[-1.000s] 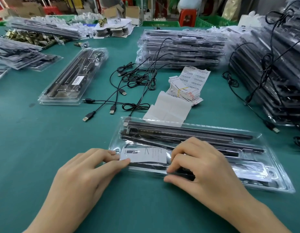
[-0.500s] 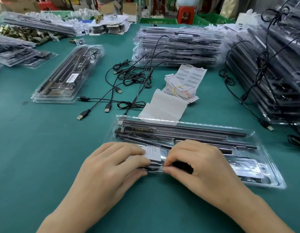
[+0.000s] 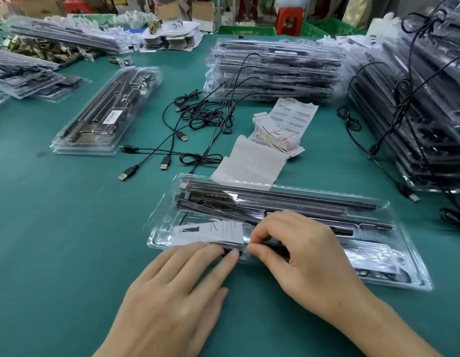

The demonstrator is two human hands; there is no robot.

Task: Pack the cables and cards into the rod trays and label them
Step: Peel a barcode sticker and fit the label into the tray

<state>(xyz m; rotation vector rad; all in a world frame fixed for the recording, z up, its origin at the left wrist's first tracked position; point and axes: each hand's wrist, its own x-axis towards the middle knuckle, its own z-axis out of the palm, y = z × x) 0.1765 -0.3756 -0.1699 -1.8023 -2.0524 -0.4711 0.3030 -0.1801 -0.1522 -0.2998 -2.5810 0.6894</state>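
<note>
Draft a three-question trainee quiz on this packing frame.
1. True or false: the white card sits at the tray's left end.
2. The loose cables lie: A, on the table beyond the tray; B, on a stool; C, inside a cardboard box.
3. Which hand presses the tray's near edge with straight fingers?
Key: 1 true; 2 A; 3 the left hand.

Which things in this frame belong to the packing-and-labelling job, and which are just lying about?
Job: clear plastic rod tray, pressed by the left hand, pinched by the right hand; white printed card inside; loose black USB cables; barcode label sheet; banded card stack.
Lying about: brass hardware pile; red plastic stool; green plastic crate.
</note>
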